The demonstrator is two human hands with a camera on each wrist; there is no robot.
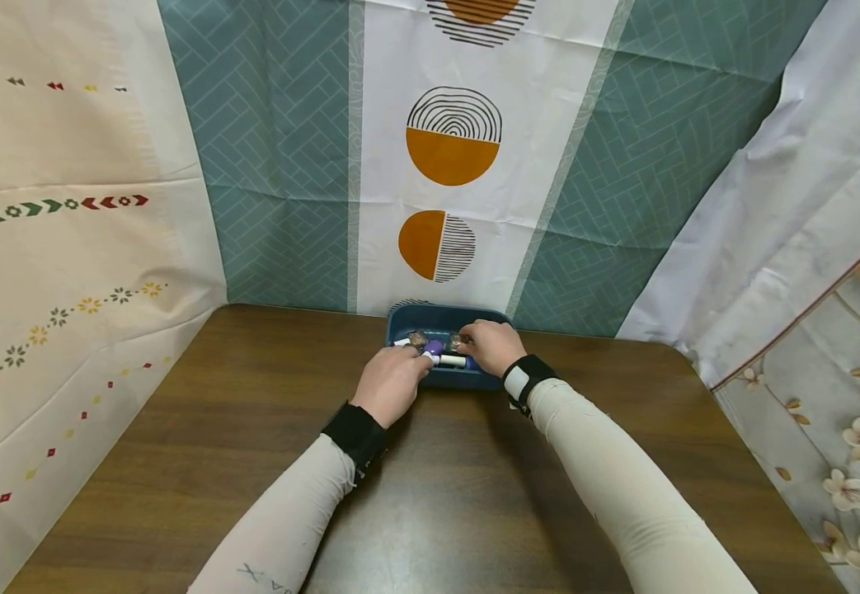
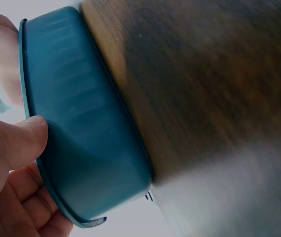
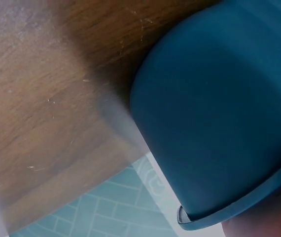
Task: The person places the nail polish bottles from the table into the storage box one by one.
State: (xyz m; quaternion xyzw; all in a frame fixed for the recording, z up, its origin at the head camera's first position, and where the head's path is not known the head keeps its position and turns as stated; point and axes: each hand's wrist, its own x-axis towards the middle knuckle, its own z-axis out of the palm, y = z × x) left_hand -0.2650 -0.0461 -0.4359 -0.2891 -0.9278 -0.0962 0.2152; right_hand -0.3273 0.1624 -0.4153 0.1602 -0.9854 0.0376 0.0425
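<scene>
A dark blue plastic bin stands at the back of the table, holding small items. Over its left front rim lies my left hand; in the left wrist view the thumb overlaps the outer wall while curled fingers are behind the rim. My right hand reaches over the right side, fingertips bent down at a small brown item; whether it pinches that is something I cannot tell. Between the hands are a purple round item, a white-and-purple tube and another brown item.
The brown wooden table extends toward me on both sides of the bin. A patterned cloth hangs right behind the bin. More cloth lines the left edge, and a flowered curtain borders the right.
</scene>
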